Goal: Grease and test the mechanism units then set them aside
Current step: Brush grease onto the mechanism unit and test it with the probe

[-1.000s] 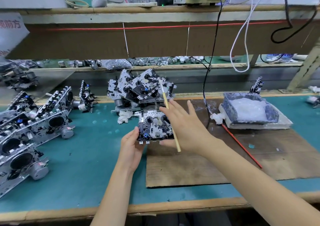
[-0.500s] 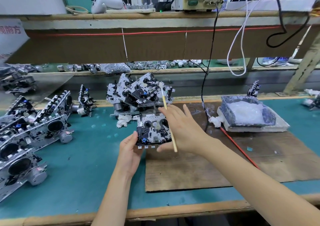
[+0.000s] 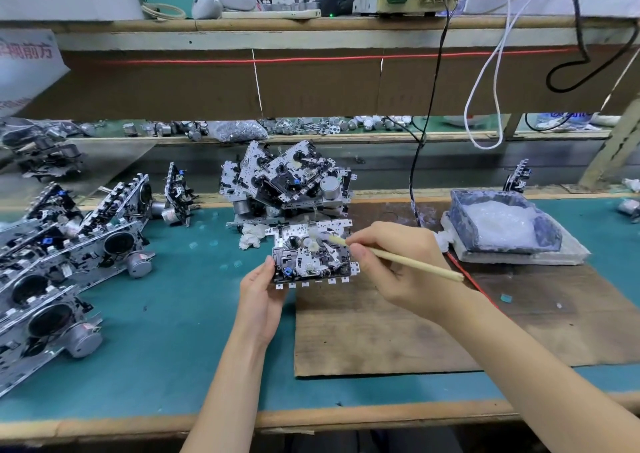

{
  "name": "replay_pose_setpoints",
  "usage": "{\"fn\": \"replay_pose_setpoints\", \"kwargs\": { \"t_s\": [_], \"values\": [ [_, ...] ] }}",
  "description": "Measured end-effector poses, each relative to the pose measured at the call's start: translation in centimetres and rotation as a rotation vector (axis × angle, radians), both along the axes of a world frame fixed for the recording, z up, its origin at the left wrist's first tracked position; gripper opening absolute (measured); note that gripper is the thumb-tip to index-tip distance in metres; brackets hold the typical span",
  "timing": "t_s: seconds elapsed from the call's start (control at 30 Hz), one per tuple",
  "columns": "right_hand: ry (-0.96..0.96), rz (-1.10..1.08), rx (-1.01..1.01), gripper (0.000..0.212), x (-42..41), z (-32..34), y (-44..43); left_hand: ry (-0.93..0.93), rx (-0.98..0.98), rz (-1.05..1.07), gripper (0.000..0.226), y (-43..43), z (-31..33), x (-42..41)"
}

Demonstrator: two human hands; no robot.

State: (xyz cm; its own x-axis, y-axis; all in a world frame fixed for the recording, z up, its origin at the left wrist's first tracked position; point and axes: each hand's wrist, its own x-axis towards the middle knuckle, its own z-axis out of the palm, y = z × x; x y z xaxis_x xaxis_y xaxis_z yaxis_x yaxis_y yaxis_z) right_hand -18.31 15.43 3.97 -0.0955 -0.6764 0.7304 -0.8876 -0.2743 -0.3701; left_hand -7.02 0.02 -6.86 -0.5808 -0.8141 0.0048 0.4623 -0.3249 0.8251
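A metal mechanism unit (image 3: 311,256) with gears and a small blue part is held tilted above the bench. My left hand (image 3: 259,296) grips its left edge from below. My right hand (image 3: 391,262) pinches a thin wooden brush (image 3: 408,262), whose greasy white tip lies on the unit's upper gears. A grey tray of white grease (image 3: 502,224) sits on a white slab to the right. Behind the held unit is a heap of mechanism units (image 3: 287,182).
A row of mechanism units with motors (image 3: 69,262) lies along the left of the green mat. A brown board (image 3: 415,331) covers the bench under my right arm. A red wire (image 3: 474,286) and black cable (image 3: 420,140) run past the tray. A crumpled white rag (image 3: 251,239) lies by the heap.
My right hand has turned the brush from upright to nearly level and brought its tip down onto the unit's gears. My left hand keeps hold of the unit.
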Motion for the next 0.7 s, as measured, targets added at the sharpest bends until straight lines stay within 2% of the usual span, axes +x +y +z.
{"fn": "replay_pose_setpoints", "kwargs": {
  "t_s": [0.1,0.27,0.5,0.7],
  "values": [
    [0.013,0.019,0.058,0.013,0.13,-0.05,-0.06,-0.003,0.003,-0.001,0.049,0.07,0.08,-0.06],
    [0.066,0.031,0.116,0.012,0.04,-0.27,-0.21,-0.026,-0.008,0.006,0.033,0.08,0.16,-0.11],
    [0.112,0.038,0.157,0.012,-0.10,-0.62,-0.54,0.000,-0.012,-0.002,0.050,0.09,0.21,-0.01],
    [0.119,0.026,0.157,0.012,-0.20,-0.51,-0.63,-0.005,-0.022,-0.003,0.051,-0.04,0.15,0.04]
  ]
}}
